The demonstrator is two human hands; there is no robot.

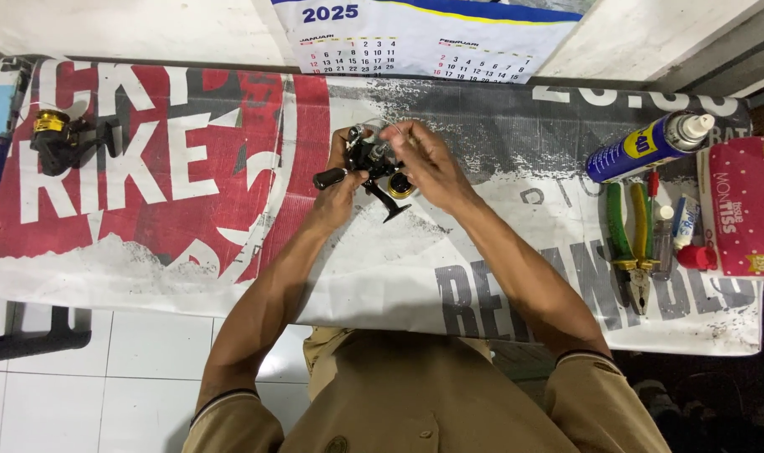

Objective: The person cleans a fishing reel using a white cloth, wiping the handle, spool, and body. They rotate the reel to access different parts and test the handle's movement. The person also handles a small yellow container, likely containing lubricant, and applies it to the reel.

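A black fishing reel (372, 165) with a gold spool rim is held up over the printed mat (231, 260), its handle knob pointing left and its foot pointing down. My left hand (338, 195) grips it from below and left, near the handle. My right hand (426, 164) closes over the reel's top and right side, fingers curled on the bail and spool. Both forearms reach in from the bottom of the view.
A second black and gold reel (59, 134) lies at the mat's far left. At the right lie a blue spray can (646, 144), green and yellow pliers (634, 252), a small tube (686, 220), a red cap (697, 256) and a red dotted packet (747, 205). A wall calendar (420, 38) hangs behind.
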